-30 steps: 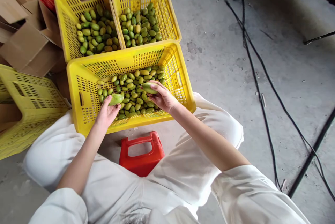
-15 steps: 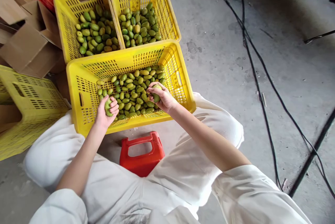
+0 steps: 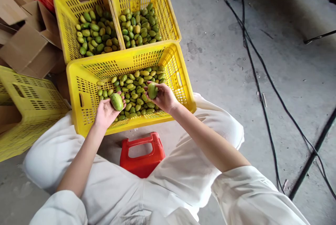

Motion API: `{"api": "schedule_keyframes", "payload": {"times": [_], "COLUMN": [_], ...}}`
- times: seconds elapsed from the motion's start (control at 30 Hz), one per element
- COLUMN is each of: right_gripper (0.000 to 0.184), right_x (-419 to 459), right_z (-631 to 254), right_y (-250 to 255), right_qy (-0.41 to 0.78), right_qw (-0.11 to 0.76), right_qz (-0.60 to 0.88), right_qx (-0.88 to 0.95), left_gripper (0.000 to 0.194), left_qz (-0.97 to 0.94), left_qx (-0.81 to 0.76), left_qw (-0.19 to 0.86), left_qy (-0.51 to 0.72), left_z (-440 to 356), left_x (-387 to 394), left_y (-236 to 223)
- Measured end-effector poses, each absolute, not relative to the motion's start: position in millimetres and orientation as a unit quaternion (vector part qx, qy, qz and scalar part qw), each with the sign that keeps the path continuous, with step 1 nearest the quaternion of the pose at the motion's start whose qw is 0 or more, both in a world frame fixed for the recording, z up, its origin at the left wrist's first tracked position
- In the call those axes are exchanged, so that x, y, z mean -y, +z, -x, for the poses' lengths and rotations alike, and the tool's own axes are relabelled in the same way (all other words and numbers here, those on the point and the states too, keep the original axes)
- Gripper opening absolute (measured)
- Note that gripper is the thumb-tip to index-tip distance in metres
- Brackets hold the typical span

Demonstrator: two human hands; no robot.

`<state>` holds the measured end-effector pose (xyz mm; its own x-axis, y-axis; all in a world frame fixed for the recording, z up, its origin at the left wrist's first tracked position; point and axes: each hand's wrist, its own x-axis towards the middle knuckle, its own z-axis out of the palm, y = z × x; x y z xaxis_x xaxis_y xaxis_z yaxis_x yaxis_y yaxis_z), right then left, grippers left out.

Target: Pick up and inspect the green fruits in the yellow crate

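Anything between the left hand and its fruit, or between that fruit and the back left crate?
Nothing visible separates the left hand from the green fruit. The front crate's far wall stands between it and the back left crate.

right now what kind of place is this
Probably a storage or packing area: bare concrete floor, open cardboard boxes, and yellow crates of green fruit, the nearest crate right in front of the person.

Open air above fruit [image 3: 135, 95] in near crate [image 3: 131, 124], btwn hands. Crate walls block sideways exit; 2 far crates [image 3: 86, 21] [image 3: 144, 7] abut its far side. R of crates: bare floor [image 3: 215, 67], then black cable [image 3: 258, 84].
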<state>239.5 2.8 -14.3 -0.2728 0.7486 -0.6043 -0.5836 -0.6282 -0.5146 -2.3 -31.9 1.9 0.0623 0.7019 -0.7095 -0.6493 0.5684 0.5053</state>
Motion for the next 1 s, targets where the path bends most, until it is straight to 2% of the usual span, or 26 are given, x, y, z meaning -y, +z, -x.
{"api": "schedule_keyframes", "payload": {"times": [0.1,0.27,0.43,0.6,0.83,0.93,1.0], "right_gripper": [0.027,0.041,0.034,0.019,0.028,0.034,0.037], "right_x": [-2,1,1,-1,-4,-1,1], "right_z": [-236,-236,-238,-241,-244,-242,-239], "right_y": [-13,-17,-16,-16,-24,-26,-27], "right_qy": [0.767,0.733,0.752,0.763,0.764,0.766,0.764], "right_qw": [0.421,0.445,0.428,0.439,0.433,0.417,0.402], "right_qz": [0.470,0.494,0.475,0.455,0.461,0.473,0.492], "right_qx": [0.114,0.146,0.163,0.131,0.127,0.123,0.116], "left_gripper": [0.027,0.032,0.021,0.015,0.016,0.023,0.040], "left_qz": [-0.070,-0.097,-0.061,-0.048,-0.056,-0.047,-0.041], "left_qx": [-0.505,-0.536,-0.528,-0.520,-0.501,-0.509,-0.524], "left_qw": [0.721,0.663,0.658,0.665,0.701,0.712,0.727], "left_qy": [0.469,0.514,0.533,0.534,0.505,0.481,0.443], "left_z": [2,8,7,3,0,0,-1], "left_x": [33,36,34,32,34,32,30], "left_y": [-3,-17,-19,-8,3,7,9]}}
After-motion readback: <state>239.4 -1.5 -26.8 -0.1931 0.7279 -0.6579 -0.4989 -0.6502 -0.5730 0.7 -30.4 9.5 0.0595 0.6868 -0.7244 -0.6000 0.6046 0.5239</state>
